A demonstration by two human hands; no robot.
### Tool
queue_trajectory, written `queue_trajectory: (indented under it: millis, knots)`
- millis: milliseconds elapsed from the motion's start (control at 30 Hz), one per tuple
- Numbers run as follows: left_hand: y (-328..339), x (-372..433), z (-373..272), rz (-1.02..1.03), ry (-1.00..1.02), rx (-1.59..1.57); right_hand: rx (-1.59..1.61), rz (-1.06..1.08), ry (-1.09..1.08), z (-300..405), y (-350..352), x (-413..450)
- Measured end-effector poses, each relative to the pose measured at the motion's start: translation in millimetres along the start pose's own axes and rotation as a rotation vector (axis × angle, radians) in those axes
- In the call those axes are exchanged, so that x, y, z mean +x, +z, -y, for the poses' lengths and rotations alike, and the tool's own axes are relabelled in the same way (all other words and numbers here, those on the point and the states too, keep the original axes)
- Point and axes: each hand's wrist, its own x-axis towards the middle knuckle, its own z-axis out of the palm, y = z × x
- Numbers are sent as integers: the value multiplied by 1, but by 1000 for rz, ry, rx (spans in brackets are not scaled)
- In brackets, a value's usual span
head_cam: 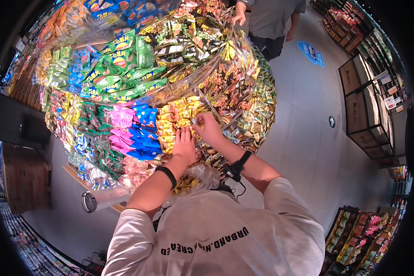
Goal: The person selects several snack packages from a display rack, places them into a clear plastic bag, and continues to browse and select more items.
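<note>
My left hand lies palm down with fingers stretched out over yellow snack packets. They fill one section of a large, round snack display. Just to its right, my right hand has its thumb and fingertips pinched on a small shiny item, too small to identify. Blue packets and pink packets stand in rows left of the yellow ones. Below my forearms a clear plastic bag sits against the display, with yellow packets beneath or inside it; I cannot tell which.
Green chip bags and dark-red packets fill farther sections behind clear dividers. A cylindrical container juts out at the near left edge. Another person stands beyond the display. Shelving lines the right side, across a grey floor.
</note>
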Motion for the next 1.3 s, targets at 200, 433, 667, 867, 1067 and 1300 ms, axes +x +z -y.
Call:
queue_trajectory:
  millis: [200,433,667,867,1067,1300]
  knots:
    - [5,-7,16,-466,103,-207,250,-8,52,0,-34,-68]
    - [-6,14,38,-501,103,-89,188,475,-36,17,-27,-124]
    - [-10,15,62,-601,219,-297,148,572,-493,56,-17,-128]
    - [-26,11,51,-534,146,-305,-84,1050,-500,35,42,-145]
    - [-18,7,52,-633,81,-297,-331,1073,-510,-26,125,-162]
    - [-20,3,52,-608,68,-306,-695,937,-246,-35,149,-173]
